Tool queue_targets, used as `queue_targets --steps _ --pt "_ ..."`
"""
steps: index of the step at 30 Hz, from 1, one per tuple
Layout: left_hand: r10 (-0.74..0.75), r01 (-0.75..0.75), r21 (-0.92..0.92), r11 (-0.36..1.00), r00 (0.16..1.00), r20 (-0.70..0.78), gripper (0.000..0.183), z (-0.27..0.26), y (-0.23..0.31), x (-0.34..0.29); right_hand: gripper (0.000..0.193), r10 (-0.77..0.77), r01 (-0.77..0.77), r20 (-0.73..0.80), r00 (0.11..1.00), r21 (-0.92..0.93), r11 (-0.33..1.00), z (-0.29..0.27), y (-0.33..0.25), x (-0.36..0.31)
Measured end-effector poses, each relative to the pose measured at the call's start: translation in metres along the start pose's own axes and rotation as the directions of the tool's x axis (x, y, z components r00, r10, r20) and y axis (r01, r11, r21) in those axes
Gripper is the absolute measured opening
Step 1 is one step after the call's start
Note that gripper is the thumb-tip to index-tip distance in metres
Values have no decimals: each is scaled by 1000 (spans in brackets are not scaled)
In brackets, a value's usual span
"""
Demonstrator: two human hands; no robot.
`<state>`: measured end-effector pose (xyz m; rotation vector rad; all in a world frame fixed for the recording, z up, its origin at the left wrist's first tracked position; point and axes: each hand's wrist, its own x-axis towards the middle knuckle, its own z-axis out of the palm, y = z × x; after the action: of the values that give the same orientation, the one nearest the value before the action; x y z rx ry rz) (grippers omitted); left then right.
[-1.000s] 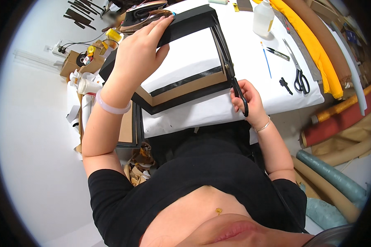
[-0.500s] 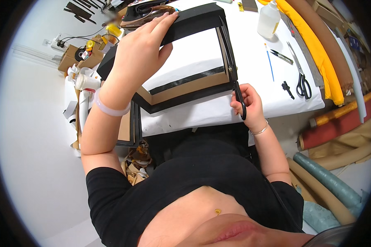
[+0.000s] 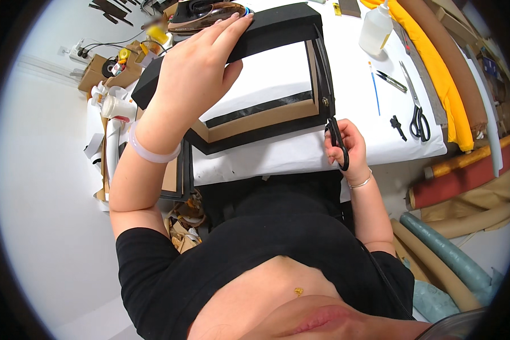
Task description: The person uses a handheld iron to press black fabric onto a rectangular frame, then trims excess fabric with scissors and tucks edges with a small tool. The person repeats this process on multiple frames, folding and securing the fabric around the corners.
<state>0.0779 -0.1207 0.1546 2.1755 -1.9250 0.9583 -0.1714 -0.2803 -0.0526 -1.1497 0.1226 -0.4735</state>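
A black-covered rectangular box frame (image 3: pixel 266 127), with bare brown board on its inner sides, is held tilted over the white-covered table. My left hand (image 3: pixel 201 68) grips its far left part, fingers stretched over the far wall and thumb at the inner edge. My right hand (image 3: pixel 351 148), beside the near right corner, has its fingers in the black handles of a pair of scissors (image 3: pixel 336 141). Their blades run away from me along the frame's right side, against its black covering. How far apart the blades stand is hard to make out.
An iron (image 3: pixel 207 16) stands just beyond my left fingers. On the right lie a second pair of scissors (image 3: pixel 418 122), a blue brush (image 3: pixel 374 88), a dark pen-shaped tool (image 3: pixel 391 81) and a clear bottle (image 3: pixel 375 31). Rolls of material (image 3: pixel 453 249) lean at the lower right.
The frame's far side has shifted slightly right, with my left hand still on it. My right hand and the scissors have also moved a little right, and the handle loops show at a different angle.
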Motion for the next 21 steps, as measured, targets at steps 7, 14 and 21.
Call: queue_targets --steps 7,14,21 --pt "-1 1 12 1000 1000 4 66 -2 3 -2 57 29 -30 27 999 18 999 -10 -4 -6" --pt "9 -9 -17 1000 1000 -4 65 -6 3 -3 59 34 -36 40 999 49 998 -12 -4 -9" --pt "36 -37 -33 999 998 -57 63 -3 0 -2 57 19 -21 41 999 29 999 -10 -1 -8"
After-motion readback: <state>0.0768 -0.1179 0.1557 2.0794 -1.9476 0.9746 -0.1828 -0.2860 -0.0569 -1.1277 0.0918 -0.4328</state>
